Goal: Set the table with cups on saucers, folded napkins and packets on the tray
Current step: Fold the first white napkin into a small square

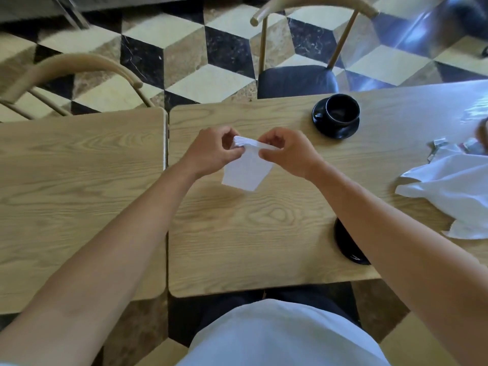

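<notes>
Both hands pinch the top edge of a white paper napkin point(248, 173) above the middle of the right wooden table point(264, 233). My left hand point(211, 151) grips its left corner and my right hand point(287, 154) grips its right corner; the napkin hangs down in a folded rectangle. A black cup point(342, 110) stands on a black saucer point(334, 129) at the far side. Another black saucer point(348, 247) lies near the front edge, half hidden under my right forearm. Loose white napkins point(449, 191) and small packets point(443, 147) lie at the right edge.
A second wooden table point(79, 194) adjoins on the left with a narrow gap between. Two wooden chairs point(298, 75) stand on the far side, over a chequered tile floor. No tray can be made out.
</notes>
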